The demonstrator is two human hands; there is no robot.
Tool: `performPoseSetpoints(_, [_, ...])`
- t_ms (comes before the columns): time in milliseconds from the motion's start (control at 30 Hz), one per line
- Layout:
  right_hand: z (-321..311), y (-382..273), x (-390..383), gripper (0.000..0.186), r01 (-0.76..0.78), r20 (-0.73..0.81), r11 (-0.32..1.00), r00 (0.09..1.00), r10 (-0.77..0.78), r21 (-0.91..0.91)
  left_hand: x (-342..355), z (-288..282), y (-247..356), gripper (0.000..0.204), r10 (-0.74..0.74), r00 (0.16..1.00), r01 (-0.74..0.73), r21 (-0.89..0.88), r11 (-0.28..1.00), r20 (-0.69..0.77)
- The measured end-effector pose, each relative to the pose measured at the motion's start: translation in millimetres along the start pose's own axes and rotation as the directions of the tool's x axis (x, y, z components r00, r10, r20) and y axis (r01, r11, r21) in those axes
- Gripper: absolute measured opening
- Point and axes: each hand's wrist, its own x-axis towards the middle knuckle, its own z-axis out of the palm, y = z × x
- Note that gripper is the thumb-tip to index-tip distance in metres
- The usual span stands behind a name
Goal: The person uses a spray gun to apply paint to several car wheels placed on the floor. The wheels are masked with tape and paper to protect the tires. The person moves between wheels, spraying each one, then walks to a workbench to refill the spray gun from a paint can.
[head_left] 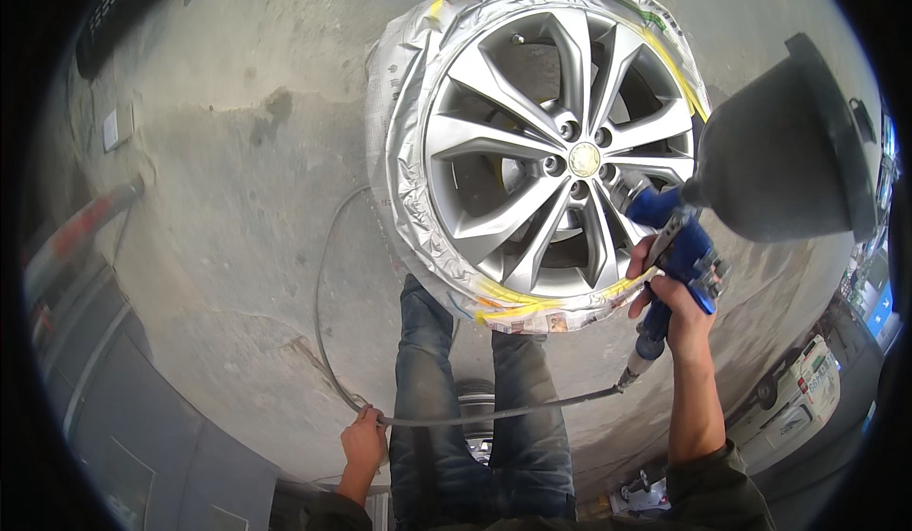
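A silver multi-spoke alloy wheel [542,232] faces up, its tyre wrapped in paint-coated newspaper [404,151] with yellow tape. My right hand [676,308] is closed on a blue spray gun [686,251], whose nozzle points at the wheel's spokes and which carries a large dark cup [769,151]. A grey hose [532,407] runs from the gun's handle across my legs. My left hand [364,431] is closed around that hose at the lower left, beside my leg.
The concrete floor [237,180] carries a looping hose. A red-and-white bar [85,222] stands at the left, near grey panels [161,417]. Another silver rim [475,393] shows between my legs. A white vehicle [788,398] and assorted items line the right edge.
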Motion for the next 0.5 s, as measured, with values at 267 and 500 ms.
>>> performPoseSetpoints(267, [1.7,18.5,-19.0,0.046,-0.133,0.062,0.990,0.990,0.130,0.048,0.4,-3.8,-3.9,0.023,-0.047,0.996,0.047,-0.002,0.999,0.071])
performPoseSetpoints(500, [-29.1,38.0,-70.2,0.059,-0.219,-0.019,0.973,0.975,0.221,0.072,-1.4,-22.8,-6.3,0.023,-0.003,0.999,0.002,0.025,1.000,0.036])
